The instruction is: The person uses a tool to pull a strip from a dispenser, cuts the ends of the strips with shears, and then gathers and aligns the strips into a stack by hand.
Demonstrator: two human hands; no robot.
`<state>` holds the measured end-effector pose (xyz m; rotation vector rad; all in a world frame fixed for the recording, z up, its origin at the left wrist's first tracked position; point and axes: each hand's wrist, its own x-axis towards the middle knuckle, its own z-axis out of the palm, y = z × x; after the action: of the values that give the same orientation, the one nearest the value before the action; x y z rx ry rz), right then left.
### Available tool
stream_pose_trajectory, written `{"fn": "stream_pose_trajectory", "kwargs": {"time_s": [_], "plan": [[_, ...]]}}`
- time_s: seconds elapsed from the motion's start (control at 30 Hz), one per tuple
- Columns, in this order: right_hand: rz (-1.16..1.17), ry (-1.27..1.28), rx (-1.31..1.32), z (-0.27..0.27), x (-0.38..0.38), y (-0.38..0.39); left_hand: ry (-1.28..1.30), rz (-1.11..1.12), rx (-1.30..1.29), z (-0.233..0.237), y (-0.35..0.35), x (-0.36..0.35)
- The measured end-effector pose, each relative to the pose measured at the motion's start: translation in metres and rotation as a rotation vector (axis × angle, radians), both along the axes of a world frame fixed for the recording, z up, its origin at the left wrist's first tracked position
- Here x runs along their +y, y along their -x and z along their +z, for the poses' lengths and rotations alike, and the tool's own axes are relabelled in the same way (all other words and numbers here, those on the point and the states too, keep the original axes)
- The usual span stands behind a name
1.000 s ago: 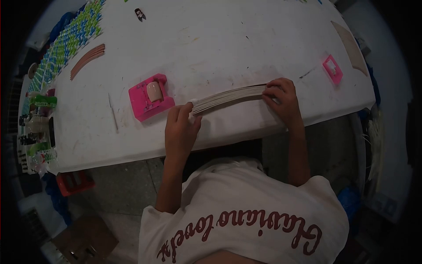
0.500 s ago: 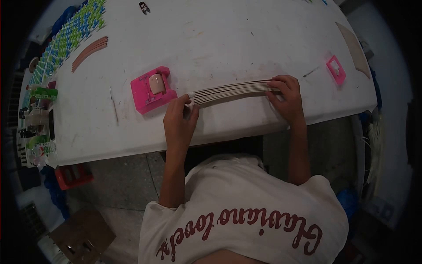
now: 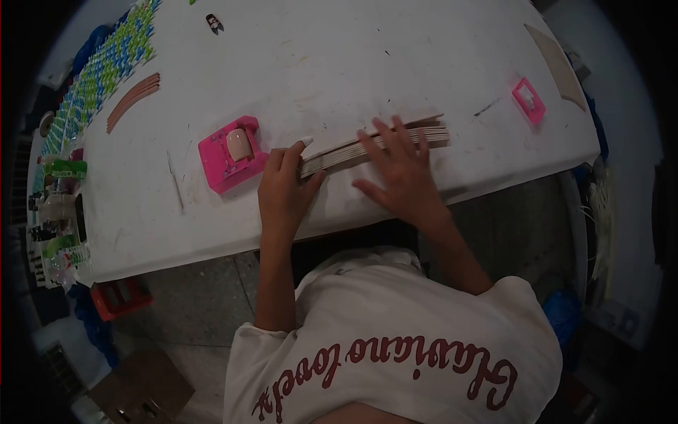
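A bundle of thin beige strips [image 3: 337, 157] lies edge-on along the table's near side. My left hand [image 3: 284, 185] grips the bundle's left end between thumb and fingers, and one fingertip has a white covering. Over the middle and right part of the strips, my right hand [image 3: 404, 173] is spread, fingers apart and slightly blurred. At the far edge, one strip stands a little away from the others on the right. Just left of my left hand sits a pink tape dispenser [image 3: 212, 164] with a beige roll [image 3: 239, 145].
A thin pen-like tool [image 3: 176, 185] lies left of the dispenser. Reddish strips [image 3: 134, 99] rest farther left, beside many green and blue pieces [image 3: 106, 81]. On the right are a small pink box [image 3: 538, 113] and a beige sheet [image 3: 554, 63]. Bottles [image 3: 60, 208] stand at the left edge.
My right hand has left the strips' right end and moved left to their middle, fingers spreading. One strip has separated at the far side. My left hand keeps its end.
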<state>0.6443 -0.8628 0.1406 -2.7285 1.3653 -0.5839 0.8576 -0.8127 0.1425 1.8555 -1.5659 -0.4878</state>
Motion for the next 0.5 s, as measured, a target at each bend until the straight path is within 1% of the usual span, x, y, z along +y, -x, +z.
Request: {"fn": "stream_pose_trajectory", "kwargs": {"time_s": [0.03, 0.07, 0.13, 0.27, 0.33, 0.47, 0.5], "plan": [[0.110, -0.043, -0.058, 0.002, 0.005, -0.011, 0.015, 0.011, 0.006, 0.000, 0.000, 0.000], [0.102, -0.044, -0.060, 0.001, 0.007, -0.021, 0.014, 0.003, 0.003, -0.002, 0.000, 0.001], [0.176, -0.043, -0.087, -0.002, 0.008, -0.036, 0.145, -0.015, -0.080, -0.007, -0.004, 0.001], [0.161, -0.014, -0.081, -0.010, 0.003, -0.044, 0.117, -0.054, -0.062, -0.006, -0.009, 0.000], [0.166, 0.004, -0.094, -0.011, 0.003, -0.042, 0.038, -0.043, 0.016, -0.003, -0.008, 0.001], [0.152, 0.024, -0.110, -0.015, -0.003, -0.041, 0.044, -0.011, 0.052, -0.003, -0.004, 0.001], [0.161, 0.055, -0.116, -0.018, -0.006, -0.040, 0.082, -0.033, 0.020, -0.005, -0.006, 0.000]]}}
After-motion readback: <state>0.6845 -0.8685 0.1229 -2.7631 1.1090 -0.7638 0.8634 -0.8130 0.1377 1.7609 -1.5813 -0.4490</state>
